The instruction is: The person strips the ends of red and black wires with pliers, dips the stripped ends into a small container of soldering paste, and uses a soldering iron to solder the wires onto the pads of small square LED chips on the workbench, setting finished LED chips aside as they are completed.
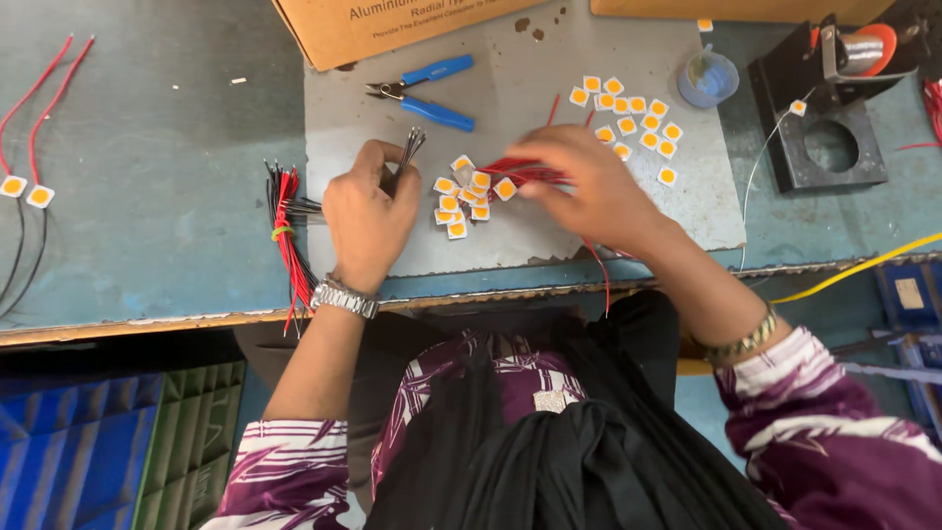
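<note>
The left hand (368,211) pinches a bunch of black wires (407,152) above the tabletop (157,147). The right hand (589,186) grips red wires (520,170) beside small square yellow chips (461,201) on a grey mat (530,69).

Even, diffuse overhead lighting renders the grey mat (520,88) and blue-green bench (157,147) bright, with only short, soft shadows beneath the left hand (368,211) and the blue-handled cutters (427,93) and no marked glare. The right hand (589,186) shows motion blur at its fingertips, smearing the red wires (525,169) it grips, whereas the small square chips (633,118) remain sharp. Wide-angle distortion bows the bench edge; the lower corners fall darker
</note>
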Action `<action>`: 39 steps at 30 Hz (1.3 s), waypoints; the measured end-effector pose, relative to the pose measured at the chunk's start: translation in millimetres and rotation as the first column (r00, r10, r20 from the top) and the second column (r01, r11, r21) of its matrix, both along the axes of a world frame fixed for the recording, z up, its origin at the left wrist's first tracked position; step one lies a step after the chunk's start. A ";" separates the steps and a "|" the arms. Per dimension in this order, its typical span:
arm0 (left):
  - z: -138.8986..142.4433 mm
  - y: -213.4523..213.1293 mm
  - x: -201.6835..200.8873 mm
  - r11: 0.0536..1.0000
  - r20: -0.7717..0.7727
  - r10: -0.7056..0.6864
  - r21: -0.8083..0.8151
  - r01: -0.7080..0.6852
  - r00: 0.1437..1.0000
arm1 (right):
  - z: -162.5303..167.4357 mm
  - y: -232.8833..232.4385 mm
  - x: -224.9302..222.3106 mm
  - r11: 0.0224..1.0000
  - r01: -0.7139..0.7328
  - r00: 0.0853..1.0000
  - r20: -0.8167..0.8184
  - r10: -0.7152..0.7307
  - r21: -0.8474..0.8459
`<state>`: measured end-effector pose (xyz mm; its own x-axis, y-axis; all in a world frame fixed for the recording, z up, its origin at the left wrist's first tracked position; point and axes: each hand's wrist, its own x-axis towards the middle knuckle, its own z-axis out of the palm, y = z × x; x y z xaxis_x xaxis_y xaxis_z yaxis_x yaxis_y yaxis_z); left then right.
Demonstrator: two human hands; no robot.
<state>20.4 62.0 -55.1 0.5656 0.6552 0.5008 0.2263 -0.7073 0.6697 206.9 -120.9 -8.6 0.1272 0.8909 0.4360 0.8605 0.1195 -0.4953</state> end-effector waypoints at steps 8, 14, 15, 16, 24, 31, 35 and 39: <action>-14.5 -1.9 -4.7 0.958 0.095 -0.053 -0.277 0.077 0.994 | -19.2 -24.8 -0.5 0.959 0.225 0.946 -0.196 -0.257 -0.174; -21.2 0.7 -13.4 0.955 0.145 -0.055 -0.281 0.095 0.988 | -27.9 -11.2 -8.1 0.946 0.290 0.957 0.023 -0.290 -0.143; -22.0 1.2 -15.0 0.957 0.151 -0.061 -0.272 0.100 0.987 | -27.9 -9.3 -8.1 0.935 0.324 0.946 0.061 -0.318 -0.145; -22.7 2.0 -16.1 0.956 0.136 -0.061 -0.277 0.097 0.989 | -27.8 -7.6 -7.7 0.930 0.330 0.944 0.051 -0.326 -0.164; -21.5 8.6 -20.2 0.958 0.083 -0.078 -0.270 0.097 0.994 | -24.2 9.1 -9.6 0.928 0.321 0.944 0.142 -0.297 -0.192; -18.2 9.0 -21.9 0.963 0.091 -0.082 -0.248 0.103 0.992 | -14.4 15.8 -24.7 0.906 0.339 0.931 0.225 -0.286 -0.254; -18.8 10.6 -21.9 0.967 0.102 -0.095 -0.228 0.117 0.990 | -17.8 16.6 -31.3 0.928 0.320 0.931 0.245 -0.271 -0.192; -19.3 10.2 -21.2 0.962 0.058 -0.082 -0.255 0.094 0.995 | -23.2 15.5 -34.4 0.935 0.322 0.932 0.227 -0.284 -0.151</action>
<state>-0.8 72.2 -74.4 0.6068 0.7140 0.3492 0.1356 -0.5259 0.8397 172.5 -105.4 -31.8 0.3313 0.8899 0.3135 0.9239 -0.2386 -0.2990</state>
